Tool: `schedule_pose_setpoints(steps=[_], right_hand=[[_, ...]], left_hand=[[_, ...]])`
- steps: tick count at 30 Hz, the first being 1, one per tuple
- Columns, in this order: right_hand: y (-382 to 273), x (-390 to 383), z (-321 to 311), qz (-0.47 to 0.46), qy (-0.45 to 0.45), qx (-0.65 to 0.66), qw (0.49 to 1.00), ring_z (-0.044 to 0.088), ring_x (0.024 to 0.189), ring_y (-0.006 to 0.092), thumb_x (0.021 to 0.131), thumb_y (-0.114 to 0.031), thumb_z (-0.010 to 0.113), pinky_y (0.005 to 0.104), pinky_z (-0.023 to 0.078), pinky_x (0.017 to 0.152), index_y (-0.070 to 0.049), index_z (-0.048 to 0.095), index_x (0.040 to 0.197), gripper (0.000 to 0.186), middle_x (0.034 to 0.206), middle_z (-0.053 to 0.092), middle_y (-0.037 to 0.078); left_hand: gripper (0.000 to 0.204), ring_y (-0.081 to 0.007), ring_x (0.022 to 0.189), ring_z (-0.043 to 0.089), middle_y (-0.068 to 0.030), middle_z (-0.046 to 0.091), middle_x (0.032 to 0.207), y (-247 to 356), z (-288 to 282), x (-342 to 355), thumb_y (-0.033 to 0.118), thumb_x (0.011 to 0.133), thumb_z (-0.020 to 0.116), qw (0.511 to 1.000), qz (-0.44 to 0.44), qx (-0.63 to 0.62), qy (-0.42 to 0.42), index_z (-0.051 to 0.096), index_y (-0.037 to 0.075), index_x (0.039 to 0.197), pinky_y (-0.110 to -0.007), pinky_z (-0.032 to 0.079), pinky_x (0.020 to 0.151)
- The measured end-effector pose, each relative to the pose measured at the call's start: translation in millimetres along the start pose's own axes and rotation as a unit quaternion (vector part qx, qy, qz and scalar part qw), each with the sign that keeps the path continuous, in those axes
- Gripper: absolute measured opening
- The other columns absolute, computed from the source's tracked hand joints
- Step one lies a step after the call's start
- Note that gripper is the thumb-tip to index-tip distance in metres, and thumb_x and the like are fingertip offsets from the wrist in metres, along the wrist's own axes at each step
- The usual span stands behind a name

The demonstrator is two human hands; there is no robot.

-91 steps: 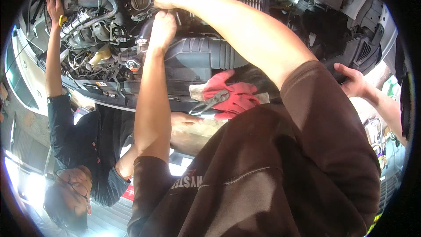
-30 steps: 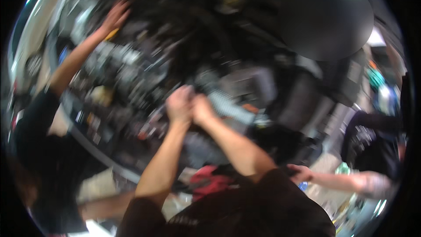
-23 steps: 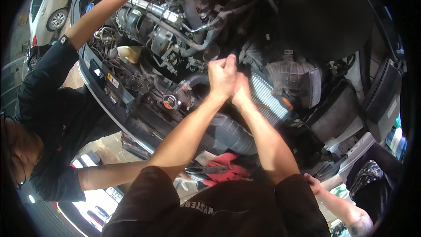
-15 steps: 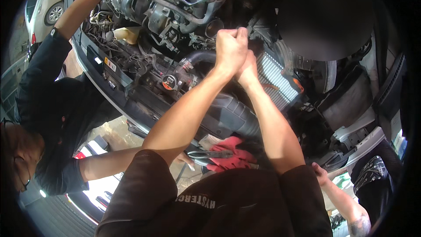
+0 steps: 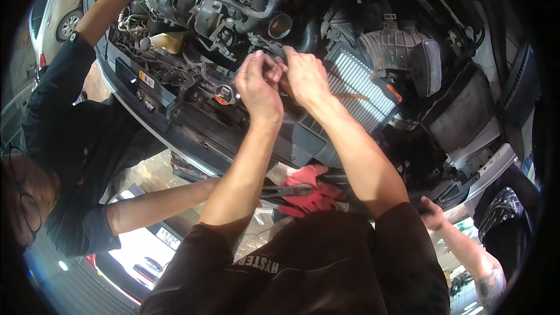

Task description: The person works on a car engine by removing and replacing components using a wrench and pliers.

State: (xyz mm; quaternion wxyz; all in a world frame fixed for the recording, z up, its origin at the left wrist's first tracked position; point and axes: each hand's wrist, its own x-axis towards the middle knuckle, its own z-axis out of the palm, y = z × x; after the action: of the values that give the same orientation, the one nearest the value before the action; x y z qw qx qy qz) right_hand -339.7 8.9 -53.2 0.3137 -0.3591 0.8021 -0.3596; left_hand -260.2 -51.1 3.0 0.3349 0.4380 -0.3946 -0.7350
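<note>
My left hand [image 5: 261, 90] and my right hand [image 5: 305, 79] are close together over the engine bay, fingers curled inward. Something dark shows between them, but the fingers hide most of it and I cannot make out its kind. Just beyond is a round open metal duct mouth [image 5: 280, 25], with a black curved hose [image 5: 310, 36] to its right. A pleated white air filter [image 5: 363, 88] lies right of my right hand, and an orange-and-black handle [image 5: 388, 90] rests at its right edge. The orange-marked cap [image 5: 224, 94] sits left of my left hand.
Red gloves [image 5: 312, 193] and pliers [image 5: 287, 190] lie on the front edge near my body. A person in dark clothes [image 5: 76, 157] leans in from the left, one arm over the engine. Another person's hand [image 5: 432, 214] touches the car at lower right. A ribbed black duct piece [image 5: 388, 49] is beyond the filter.
My hands were clasped together farther up and right; they have come nearer and left, and apart. The duct mouth and black hose show more fully. The left person's lower arm has reached farther right.
</note>
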Motion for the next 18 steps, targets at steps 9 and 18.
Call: schedule_pose_setpoints(steps=[9, 18], right_hand=[[-19.0, 0.1, 4.4, 0.033, -0.015, -0.061, 0.997, 0.073, 0.084, 0.0447, 0.092, -0.017, 0.067, 0.0526, 0.059, 0.072, 0.000, 0.062, 0.099, 0.019, 0.087, 0.073, 0.025], [-14.6, 0.4, 6.5, 0.022, 0.013, -0.096, 0.995, 0.074, 0.080, 0.0442, 0.092, -0.017, 0.067, 0.0526, 0.059, 0.073, 0.001, 0.065, 0.104, 0.022, 0.088, 0.074, 0.025]], left_hand=[[0.029, -0.0125, 0.064, 0.042, -0.0006, 0.042, 0.070, -0.1, -19.6, 11.4, 0.019, 0.106, 0.053, 0.995, -0.040, -0.083, 0.040, 0.052, 0.005, 0.081, -0.033, 0.048, 0.069], [0.023, -0.0139, 0.065, 0.043, 0.0006, 0.042, 0.068, -5.8, -27.9, 13.6, 0.023, 0.105, 0.054, 0.989, -0.083, -0.106, 0.053, 0.054, 0.009, 0.087, -0.039, 0.048, 0.083]])
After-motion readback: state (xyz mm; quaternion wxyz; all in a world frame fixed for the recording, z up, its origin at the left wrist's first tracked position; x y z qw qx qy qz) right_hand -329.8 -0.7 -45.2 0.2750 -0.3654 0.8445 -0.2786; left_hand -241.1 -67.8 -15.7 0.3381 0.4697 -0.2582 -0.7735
